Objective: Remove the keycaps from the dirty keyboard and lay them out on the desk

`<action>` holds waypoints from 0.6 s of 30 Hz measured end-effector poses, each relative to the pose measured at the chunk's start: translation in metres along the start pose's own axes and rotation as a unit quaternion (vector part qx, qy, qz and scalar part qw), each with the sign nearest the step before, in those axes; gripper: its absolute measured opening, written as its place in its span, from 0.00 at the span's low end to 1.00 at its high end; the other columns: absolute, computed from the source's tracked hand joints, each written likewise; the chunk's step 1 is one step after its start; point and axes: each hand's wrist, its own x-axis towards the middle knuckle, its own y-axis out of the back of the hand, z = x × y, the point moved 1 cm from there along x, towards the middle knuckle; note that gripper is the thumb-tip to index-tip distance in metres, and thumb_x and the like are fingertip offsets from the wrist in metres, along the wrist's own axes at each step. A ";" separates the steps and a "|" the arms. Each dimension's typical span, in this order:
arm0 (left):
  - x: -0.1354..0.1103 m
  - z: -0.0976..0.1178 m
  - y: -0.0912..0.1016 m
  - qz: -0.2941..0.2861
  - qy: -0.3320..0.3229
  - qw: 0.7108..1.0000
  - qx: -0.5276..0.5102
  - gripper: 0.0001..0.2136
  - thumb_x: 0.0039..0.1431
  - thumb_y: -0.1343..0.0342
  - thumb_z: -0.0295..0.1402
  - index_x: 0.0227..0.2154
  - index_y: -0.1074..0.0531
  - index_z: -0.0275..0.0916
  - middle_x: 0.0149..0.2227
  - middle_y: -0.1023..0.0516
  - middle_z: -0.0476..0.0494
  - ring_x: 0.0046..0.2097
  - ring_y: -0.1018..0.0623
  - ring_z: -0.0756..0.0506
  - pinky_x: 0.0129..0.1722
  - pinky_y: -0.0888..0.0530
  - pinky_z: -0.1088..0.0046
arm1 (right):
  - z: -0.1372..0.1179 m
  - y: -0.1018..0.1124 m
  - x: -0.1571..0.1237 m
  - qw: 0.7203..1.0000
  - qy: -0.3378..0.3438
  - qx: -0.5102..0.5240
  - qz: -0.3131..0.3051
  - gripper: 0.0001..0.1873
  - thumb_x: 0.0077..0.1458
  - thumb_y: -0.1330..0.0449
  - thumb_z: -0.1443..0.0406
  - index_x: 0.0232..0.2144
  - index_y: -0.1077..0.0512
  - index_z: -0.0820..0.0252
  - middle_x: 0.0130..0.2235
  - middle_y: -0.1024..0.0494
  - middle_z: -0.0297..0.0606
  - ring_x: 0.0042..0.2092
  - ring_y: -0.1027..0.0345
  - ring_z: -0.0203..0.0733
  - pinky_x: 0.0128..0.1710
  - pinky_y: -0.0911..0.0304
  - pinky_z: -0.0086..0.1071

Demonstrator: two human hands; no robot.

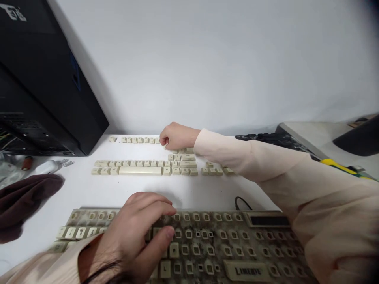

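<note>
A dirty beige keyboard lies at the near edge with most keycaps off. My left hand rests on its left half, fingers curled over the remaining keys and the thumb pressed beside one. My right hand reaches far across the white table, fingers pinched closed at the rows of removed beige keycaps laid out in keyboard order. Whatever its fingertips hold is hidden, though they touch the upper row of caps.
A black computer tower stands at the back left. A dark brown cloth lies at the left with small items behind it. A black keyboard and a grey device lie at the right. A white wall is behind.
</note>
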 end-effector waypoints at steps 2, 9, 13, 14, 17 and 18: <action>0.002 0.002 0.003 0.006 0.003 1.000 0.018 0.09 0.56 0.52 0.31 0.37 0.29 0.42 0.38 0.23 0.48 0.40 0.25 0.47 0.40 0.27 0.72 | 0.000 -0.001 0.000 1.000 0.004 0.000 0.000 0.13 0.40 0.43 0.77 0.29 0.23 0.65 0.32 0.22 0.38 0.35 0.32 0.36 0.34 0.40 0.26; 0.046 -0.011 0.037 0.005 0.022 0.990 0.138 0.11 0.58 0.52 0.37 0.32 0.25 0.42 0.33 0.20 0.49 0.35 0.23 0.46 0.37 0.28 0.69 | -0.002 0.033 -0.024 0.997 -0.018 0.002 0.076 0.11 0.46 0.44 0.72 0.33 0.24 0.65 0.34 0.23 0.39 0.36 0.32 0.37 0.37 0.40 0.28; 0.094 -0.037 0.048 0.009 0.095 0.963 0.252 0.11 0.55 0.51 0.35 0.32 0.23 0.42 0.32 0.19 0.48 0.35 0.22 0.43 0.37 0.30 0.68 | -0.009 0.061 -0.069 0.986 -0.026 0.001 0.167 0.10 0.48 0.45 0.70 0.31 0.24 0.60 0.32 0.24 0.33 0.32 0.34 0.35 0.32 0.41 0.29; 0.104 -0.043 0.047 -0.003 0.116 0.954 0.277 0.12 0.55 0.52 0.35 0.34 0.23 0.42 0.33 0.19 0.47 0.36 0.22 0.42 0.37 0.30 0.68 | -0.012 0.065 -0.083 0.983 -0.022 -0.003 0.183 0.09 0.49 0.45 0.69 0.30 0.25 0.59 0.31 0.24 0.32 0.31 0.34 0.35 0.32 0.41 0.30; 0.126 -0.057 0.039 -0.035 0.128 0.943 0.304 0.14 0.56 0.53 0.36 0.37 0.23 0.41 0.36 0.20 0.44 0.38 0.23 0.41 0.37 0.31 0.68 | -0.018 0.067 -0.127 0.977 -0.019 -0.034 0.211 0.08 0.52 0.46 0.65 0.28 0.27 0.55 0.27 0.26 0.32 0.29 0.35 0.36 0.30 0.41 0.32; 0.131 -0.061 0.036 -0.042 0.125 0.943 0.305 0.14 0.57 0.54 0.36 0.38 0.24 0.41 0.36 0.20 0.43 0.39 0.23 0.40 0.37 0.31 0.68 | -0.019 0.065 -0.142 0.975 -0.014 -0.046 0.217 0.07 0.52 0.46 0.64 0.28 0.27 0.54 0.27 0.27 0.32 0.29 0.35 0.36 0.28 0.42 0.32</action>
